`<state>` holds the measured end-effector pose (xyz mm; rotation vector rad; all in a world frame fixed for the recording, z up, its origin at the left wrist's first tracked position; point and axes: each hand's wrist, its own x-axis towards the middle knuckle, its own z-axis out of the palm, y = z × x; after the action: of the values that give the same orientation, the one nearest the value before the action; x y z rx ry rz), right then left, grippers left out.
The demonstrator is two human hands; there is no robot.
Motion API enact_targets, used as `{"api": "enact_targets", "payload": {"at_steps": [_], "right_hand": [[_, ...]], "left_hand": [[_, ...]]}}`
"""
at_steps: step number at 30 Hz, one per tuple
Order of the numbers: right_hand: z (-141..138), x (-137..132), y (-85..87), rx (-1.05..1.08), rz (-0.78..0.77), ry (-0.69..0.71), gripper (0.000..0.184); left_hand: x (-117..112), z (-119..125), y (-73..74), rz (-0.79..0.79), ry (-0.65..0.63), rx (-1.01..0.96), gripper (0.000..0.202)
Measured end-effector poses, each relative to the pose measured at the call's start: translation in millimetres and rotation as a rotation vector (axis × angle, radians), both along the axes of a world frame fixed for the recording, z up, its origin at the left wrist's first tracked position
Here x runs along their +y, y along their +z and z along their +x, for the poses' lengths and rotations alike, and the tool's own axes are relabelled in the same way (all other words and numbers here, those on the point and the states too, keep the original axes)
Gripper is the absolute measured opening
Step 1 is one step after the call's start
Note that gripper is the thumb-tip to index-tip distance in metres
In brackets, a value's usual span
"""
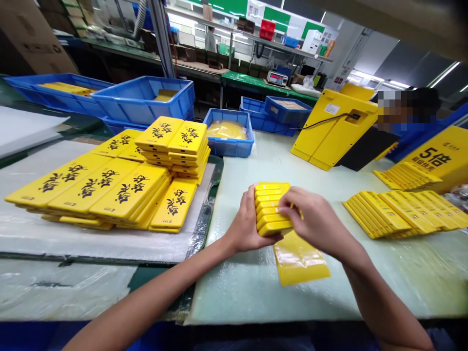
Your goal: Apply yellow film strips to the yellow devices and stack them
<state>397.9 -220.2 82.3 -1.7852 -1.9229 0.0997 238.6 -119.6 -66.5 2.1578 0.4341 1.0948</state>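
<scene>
I have the left hand curled round a short stack of yellow cases, fingers along its far left side and thumb beneath; the stack is lifted off the bench in front of the body, its rounded edges facing me. The right hand is at the stack's right side, thumb and fingertips bent in close together; I can't tell whether they pinch anything or only press on the edge. Just below, a glossy yellow sheet shows, its upper end hidden by the stack and the right hand.

Around that, I read a pale tabletop running from the forearms to its front edge. On the left it stops at a dark border, beyond which a white sheet carries piles of lettered yellow panels; the tallest pile rises near the border, so my tightest side is there. To the right, a stretch of surface separates the right forearm from leaning rows of yellow cases.

Ahead, beyond the held stack, sits a small blue bin with wrapped yellow goods inside. Right of it, a tilted yellow housing with a black cable bounds the far side; another person is partly visible behind.
</scene>
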Motion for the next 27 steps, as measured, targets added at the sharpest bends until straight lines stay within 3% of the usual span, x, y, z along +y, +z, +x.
{"api": "enact_targets", "payload": {"at_steps": [3,5,7,9,11,15,17,19,22,25,27], "right_hand": [[19,2,0.5,-0.061,0.237,-0.258,0.015],[19,3,-0.3,0.091,0.226,-0.177,0.011],[11,4,-3.0,0.253,0.078,0.026,0.006],[5,5,-6.7,0.293,-0.027,0.135,0.008],[6,7,-9.7,0.188,-0.038,0.092,0.014],[23,13,-10.6,0.028,0.109,-0.185,0.015],[23,16,-10.4,0.144,0.122,-0.150,0.011],[17,18,-11.6,0.247,0.048,-0.024,0.008],[13,19,-14.6,0.172,-0.033,0.052,0.012],[24,23,-14.9,0.003,0.070,-0.122,0.017],[29,27,-13.4,0.028,0.173,-0.202,0.013]], "left_hand": [[0,-1,1.4,-0.019,-0.003,0.012,0.144],[-1,-2,1.8,-0.029,-0.001,0.028,0.144],[-2,-3,1.8,-0.036,0.006,0.037,0.144],[-3,-3,1.4,-0.046,0.009,0.041,0.143],[-3,-3,0.8,-0.047,0.005,0.037,0.144],[-2,-4,-1.0,-0.027,-0.001,0.039,0.147],[-2,-4,-1.8,-0.021,0.001,0.052,0.146],[-2,-4,-2.2,-0.022,0.002,0.070,0.145],[-2,-4,-1.9,-0.036,0.004,0.086,0.146],[-2,-4,-0.6,-0.028,0.004,0.065,0.146],[-2,-4,0.0,-0.022,0.005,0.053,0.144]]}}
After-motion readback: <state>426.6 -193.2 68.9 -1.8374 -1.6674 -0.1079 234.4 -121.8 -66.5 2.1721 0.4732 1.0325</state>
